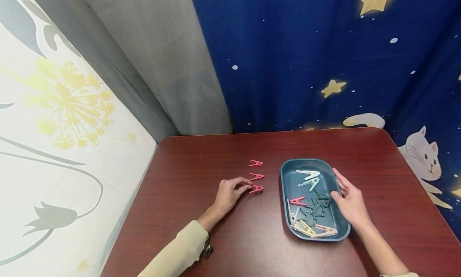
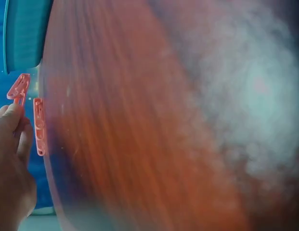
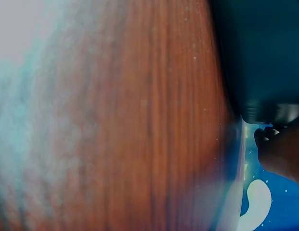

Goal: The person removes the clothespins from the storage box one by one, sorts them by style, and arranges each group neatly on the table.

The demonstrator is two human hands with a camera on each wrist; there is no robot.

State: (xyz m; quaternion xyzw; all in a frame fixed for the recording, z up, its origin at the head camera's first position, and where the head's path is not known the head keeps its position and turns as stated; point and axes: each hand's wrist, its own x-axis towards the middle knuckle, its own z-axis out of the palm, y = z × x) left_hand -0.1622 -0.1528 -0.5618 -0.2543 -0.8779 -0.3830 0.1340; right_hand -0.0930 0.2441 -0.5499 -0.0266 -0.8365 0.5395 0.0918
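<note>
My left hand (image 1: 229, 193) pinches the end of a red clothespin (image 1: 256, 189) at the table's middle; the left wrist view shows the same clothespin (image 2: 19, 89) at the fingertips. Two more red clothespins lie beyond it in a column, the middle one (image 1: 257, 176) and the far one (image 1: 256, 163). With thumb inside and fingers outside, my right hand (image 1: 351, 205) grips the right wall of a blue-grey plastic tray (image 1: 306, 161). Inside are a red clothespin (image 1: 298, 201), pale mint clothespins (image 1: 309, 183), dark green clips (image 1: 317, 209), a yellow clothespin (image 1: 307, 229) and a pale pink one (image 1: 325, 230).
The reddish-brown wooden table (image 1: 201, 157) has rounded far corners. Behind it hang a grey curtain (image 1: 169, 61) and a dark blue star-patterned curtain (image 1: 288, 61). A white floral-print curtain (image 1: 72, 149) runs along the left side.
</note>
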